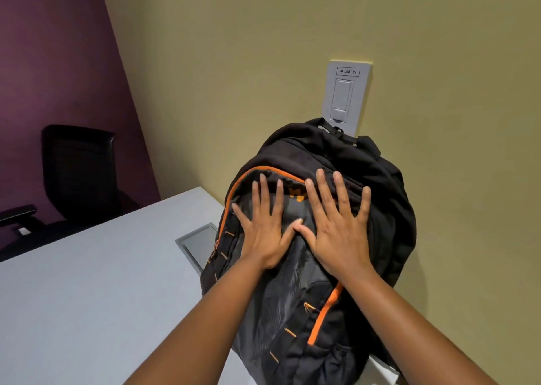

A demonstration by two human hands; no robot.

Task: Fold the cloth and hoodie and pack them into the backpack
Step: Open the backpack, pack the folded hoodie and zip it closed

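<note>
A black and grey backpack [377,179] with orange zip trim stands upright on the table, leaning against the olive wall. It looks full and its zips appear closed. My left hand [263,229] lies flat on its front panel, fingers spread and straight. My right hand [336,229] presses beside it, also flat with fingers spread; the two thumbs touch at the middle. No cloth or hoodie is visible outside the bag.
The pale grey table [87,282] runs to the left, with a recessed metal cable hatch [197,242] just left of the backpack. A wall switch plate [347,97] sits above the bag. A black office chair [79,173] stands by the purple wall.
</note>
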